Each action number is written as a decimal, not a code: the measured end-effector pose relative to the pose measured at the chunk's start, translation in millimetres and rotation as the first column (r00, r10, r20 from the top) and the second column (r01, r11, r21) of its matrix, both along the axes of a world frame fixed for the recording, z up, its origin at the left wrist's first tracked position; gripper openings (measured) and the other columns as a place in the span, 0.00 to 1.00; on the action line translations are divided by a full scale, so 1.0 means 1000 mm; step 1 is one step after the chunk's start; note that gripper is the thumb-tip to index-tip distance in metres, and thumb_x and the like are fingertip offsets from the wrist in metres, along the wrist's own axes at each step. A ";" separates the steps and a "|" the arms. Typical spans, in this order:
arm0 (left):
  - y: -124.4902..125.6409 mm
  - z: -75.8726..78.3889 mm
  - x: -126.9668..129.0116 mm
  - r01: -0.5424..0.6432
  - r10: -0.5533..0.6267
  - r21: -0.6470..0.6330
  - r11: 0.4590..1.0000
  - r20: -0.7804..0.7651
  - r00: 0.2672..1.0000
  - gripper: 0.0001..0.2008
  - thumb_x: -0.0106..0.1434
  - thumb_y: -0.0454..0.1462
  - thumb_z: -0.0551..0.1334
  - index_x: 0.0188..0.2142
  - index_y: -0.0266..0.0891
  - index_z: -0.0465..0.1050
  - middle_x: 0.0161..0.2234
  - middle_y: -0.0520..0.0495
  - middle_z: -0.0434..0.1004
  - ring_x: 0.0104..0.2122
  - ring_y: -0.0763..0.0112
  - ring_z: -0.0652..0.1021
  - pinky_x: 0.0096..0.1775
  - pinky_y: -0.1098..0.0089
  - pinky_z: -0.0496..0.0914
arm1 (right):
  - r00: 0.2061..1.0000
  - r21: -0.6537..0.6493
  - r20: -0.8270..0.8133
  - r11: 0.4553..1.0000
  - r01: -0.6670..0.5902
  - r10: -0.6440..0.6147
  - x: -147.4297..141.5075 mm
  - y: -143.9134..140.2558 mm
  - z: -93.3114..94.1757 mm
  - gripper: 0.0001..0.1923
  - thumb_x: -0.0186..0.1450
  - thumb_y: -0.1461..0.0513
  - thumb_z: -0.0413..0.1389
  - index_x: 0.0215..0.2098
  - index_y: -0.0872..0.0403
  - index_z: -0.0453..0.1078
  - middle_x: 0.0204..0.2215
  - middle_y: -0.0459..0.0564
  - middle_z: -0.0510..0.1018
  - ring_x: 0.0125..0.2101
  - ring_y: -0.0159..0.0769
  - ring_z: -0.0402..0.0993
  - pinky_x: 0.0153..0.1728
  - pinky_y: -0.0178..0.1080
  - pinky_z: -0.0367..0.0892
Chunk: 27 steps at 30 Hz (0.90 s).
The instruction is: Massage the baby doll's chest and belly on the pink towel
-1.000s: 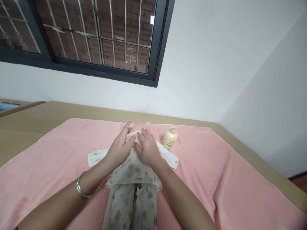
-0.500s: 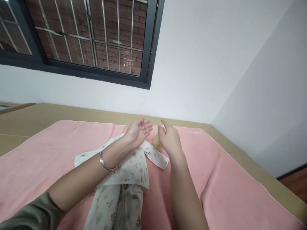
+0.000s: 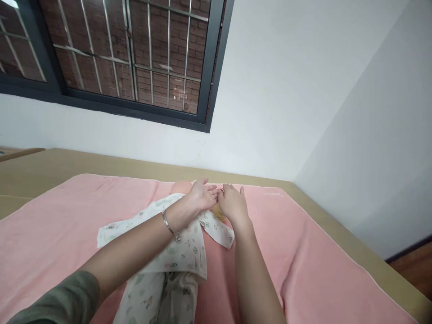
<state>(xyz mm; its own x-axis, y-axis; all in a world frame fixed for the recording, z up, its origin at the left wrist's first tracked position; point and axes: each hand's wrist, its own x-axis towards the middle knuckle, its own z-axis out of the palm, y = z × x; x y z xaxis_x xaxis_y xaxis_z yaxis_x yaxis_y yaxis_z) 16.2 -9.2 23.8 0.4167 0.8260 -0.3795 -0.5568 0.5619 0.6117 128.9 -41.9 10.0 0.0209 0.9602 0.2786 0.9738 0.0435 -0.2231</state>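
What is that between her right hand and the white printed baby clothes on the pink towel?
In the head view, a yellowish bottle peeks out there, mostly hidden under the right hand, beside the printed garment.

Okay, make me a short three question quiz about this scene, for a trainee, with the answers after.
1. True or false: the left hand is turned palm up.
2. What does the right hand partly hide? A. a yellow bottle B. a book C. a cup
3. What colour is the towel under the doll's printed clothes?

Key
1. True: the palm faces up, beside the right hand.
2. A: only a bit of the bottle shows under the hand.
3. Pink.
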 end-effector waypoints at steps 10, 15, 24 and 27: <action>-0.042 -0.008 -0.068 0.022 -0.020 -0.060 0.998 0.042 0.999 0.29 0.71 0.41 0.49 0.67 0.25 0.55 0.62 0.24 0.68 0.60 0.56 0.75 0.57 0.61 0.73 | 0.978 0.079 0.093 0.980 0.182 -0.189 -0.022 0.009 0.005 0.27 0.76 0.59 0.37 0.46 0.61 0.78 0.43 0.64 0.83 0.51 0.48 0.78 0.68 0.58 0.36; -0.057 -0.009 -0.105 0.027 -0.027 -0.002 1.000 -0.050 0.998 0.27 0.71 0.43 0.48 0.63 0.31 0.62 0.63 0.30 0.69 0.61 0.58 0.74 0.61 0.59 0.68 | 0.958 -0.088 0.120 0.958 0.273 -0.262 -0.032 0.010 0.026 0.28 0.76 0.59 0.38 0.41 0.61 0.79 0.40 0.65 0.83 0.48 0.50 0.79 0.68 0.62 0.34; -0.072 0.005 -0.135 0.050 -0.038 0.226 0.973 -0.059 0.998 0.29 0.71 0.49 0.42 0.66 0.43 0.63 0.69 0.41 0.63 0.62 0.51 0.73 0.60 0.49 0.68 | 0.942 0.113 -0.224 0.967 -0.228 0.248 -0.099 -0.022 0.014 0.28 0.76 0.53 0.40 0.68 0.54 0.62 0.70 0.58 0.59 0.72 0.46 0.49 0.71 0.60 0.36; -0.085 0.018 -0.138 -0.074 0.070 0.329 0.941 0.025 0.997 0.31 0.72 0.51 0.42 0.68 0.43 0.61 0.65 0.42 0.68 0.64 0.54 0.70 0.62 0.51 0.67 | 0.810 0.176 -0.399 0.903 -0.391 0.429 -0.125 -0.050 0.001 0.34 0.77 0.49 0.40 0.76 0.51 0.41 0.74 0.51 0.45 0.74 0.44 0.38 0.72 0.58 0.38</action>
<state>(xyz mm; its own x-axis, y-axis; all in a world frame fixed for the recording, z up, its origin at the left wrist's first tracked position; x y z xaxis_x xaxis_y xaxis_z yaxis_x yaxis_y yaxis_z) -122.0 -93.7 41.7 0.3543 0.9320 -0.0763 -0.5973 0.2884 0.7484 3.5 -92.4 11.2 -0.2369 0.8801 0.4115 0.6748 0.4538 -0.5820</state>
